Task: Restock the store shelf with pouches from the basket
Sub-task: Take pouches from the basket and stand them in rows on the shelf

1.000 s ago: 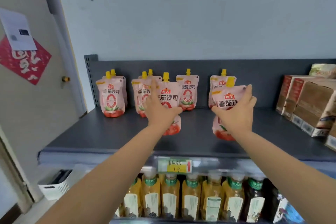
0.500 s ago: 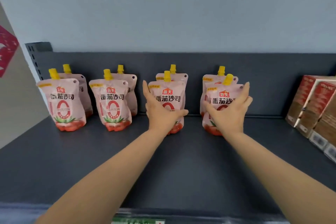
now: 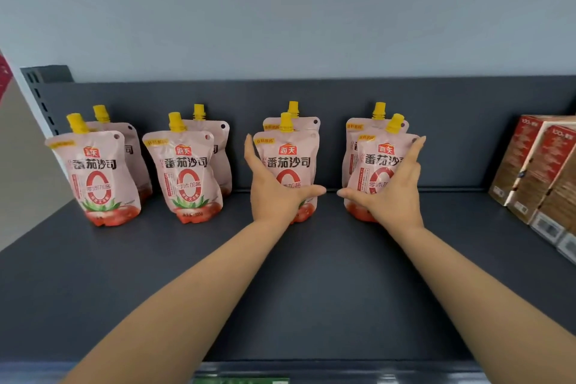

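Observation:
Pink tomato-sauce pouches with yellow caps stand in several two-deep columns at the back of the dark grey shelf (image 3: 311, 290). My left hand (image 3: 274, 193) cups the front pouch of the third column (image 3: 290, 159), fingers up its left side and thumb across its lower front. My right hand (image 3: 392, 196) holds the front pouch of the fourth column (image 3: 377, 159), fingers along its right edge. Both pouches stand upright on the shelf against the pouches behind them. The two left columns (image 3: 99, 178) (image 3: 187, 178) stand untouched. The basket is out of view.
Red-brown cartons (image 3: 536, 171) line the shelf's right end, close to the fourth column. The shelf's back panel (image 3: 452, 134) rises behind the pouches. A green price label (image 3: 240, 380) shows on the front lip.
Both hands carried their pouches back from mid-shelf and set them upright in front of the third and fourth columns. The view has moved closer and up.

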